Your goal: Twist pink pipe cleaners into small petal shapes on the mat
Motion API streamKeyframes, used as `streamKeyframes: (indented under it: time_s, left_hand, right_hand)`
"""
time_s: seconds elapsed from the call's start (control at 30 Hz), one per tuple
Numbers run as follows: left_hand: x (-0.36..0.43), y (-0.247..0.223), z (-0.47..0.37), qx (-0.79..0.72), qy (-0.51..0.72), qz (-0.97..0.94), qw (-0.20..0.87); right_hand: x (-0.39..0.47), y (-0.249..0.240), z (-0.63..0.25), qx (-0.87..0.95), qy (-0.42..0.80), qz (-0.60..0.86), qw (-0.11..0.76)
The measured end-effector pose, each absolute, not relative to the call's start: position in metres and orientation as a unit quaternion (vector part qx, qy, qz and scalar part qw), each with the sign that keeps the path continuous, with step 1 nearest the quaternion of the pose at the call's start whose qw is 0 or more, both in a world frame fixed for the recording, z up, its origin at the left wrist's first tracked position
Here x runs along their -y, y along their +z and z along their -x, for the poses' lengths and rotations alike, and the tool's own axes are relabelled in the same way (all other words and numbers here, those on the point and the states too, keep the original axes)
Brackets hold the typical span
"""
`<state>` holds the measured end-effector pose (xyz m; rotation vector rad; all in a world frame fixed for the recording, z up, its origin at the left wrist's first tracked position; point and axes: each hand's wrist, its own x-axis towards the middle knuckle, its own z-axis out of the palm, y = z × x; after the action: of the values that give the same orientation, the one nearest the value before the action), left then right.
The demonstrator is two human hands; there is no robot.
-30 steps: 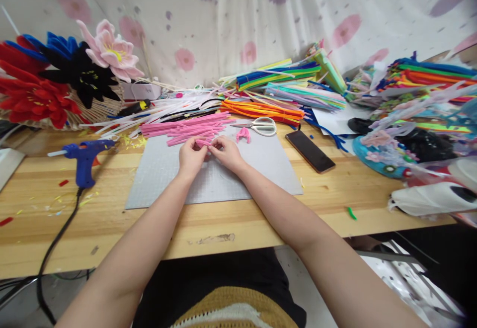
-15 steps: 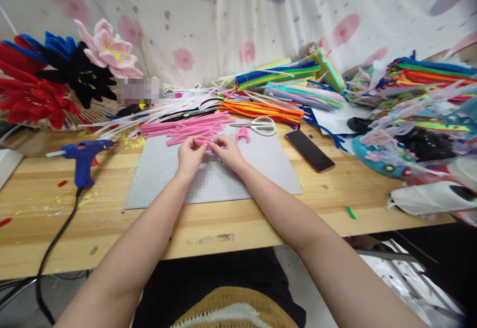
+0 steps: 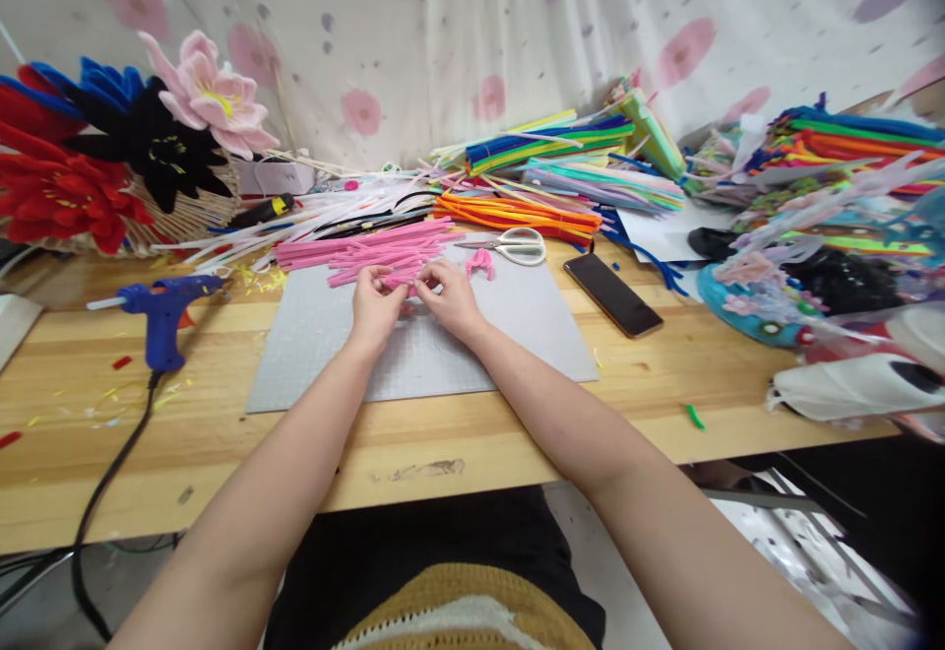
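My left hand [image 3: 375, 307] and my right hand [image 3: 450, 299] meet over the grey cutting mat [image 3: 310, 359], fingertips pinched close together. Between them is a short pink pipe cleaner piece [image 3: 400, 280], partly covered by the fingers. Just beyond lies a loose pile of pink pipe cleaners [image 3: 361, 250], and its near end is close to the fingertips. A small bent pink pipe cleaner shape [image 3: 480, 263] rests to the right of my right hand. Scissors with white handles [image 3: 521, 247] lie behind that shape.
A blue glue gun [image 3: 163, 320] stands at left, its cord running off the table edge. A phone [image 3: 614, 295] lies right of the mat. Orange pipe cleaners [image 3: 517, 218] and other coloured bundles line the back. Fuzzy flowers [image 3: 211, 98] stand at back left; a white-wrapped roll [image 3: 856, 386] lies at right.
The fingers have shifted slightly around the pink piece, and less of it shows between them. The things on the table stay where they were.
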<state>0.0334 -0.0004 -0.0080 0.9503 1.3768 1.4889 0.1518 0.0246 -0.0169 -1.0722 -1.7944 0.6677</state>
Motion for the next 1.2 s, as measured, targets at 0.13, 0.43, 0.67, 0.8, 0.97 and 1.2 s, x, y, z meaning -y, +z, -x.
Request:
streamKeyframes:
  time_s: [0.13,0.43,0.67,0.8,0.97,1.2]
  left_hand:
    - [0.002,-0.005,-0.032,-0.537,0.598,-0.393,0.447]
    - [-0.001,0.005,-0.013,-0.505,0.582,-0.371,0.518]
    - [0.001,0.005,-0.006,-0.484,0.483,-0.404,0.607]
    - [0.002,0.007,-0.008,-0.481,0.456,-0.413,0.624]
    - [0.002,0.011,-0.008,-0.500,0.458,-0.426,0.598]
    - [0.002,0.017,-0.010,-0.519,0.484,-0.354,0.609]
  right_hand:
    - [-0.028,-0.020,-0.152,0.713,0.324,0.441,0.439]
    - [-0.030,-0.014,-0.167,0.684,0.552,0.334,0.341]
    - [-0.030,-0.016,-0.167,0.697,0.557,0.284,0.352]
    - [-0.029,-0.018,-0.162,0.700,0.549,0.256,0.378]
    - [-0.027,-0.021,-0.157,0.710,0.501,0.268,0.415]
    - [-0.025,-0.016,-0.154,0.709,0.518,0.282,0.386]
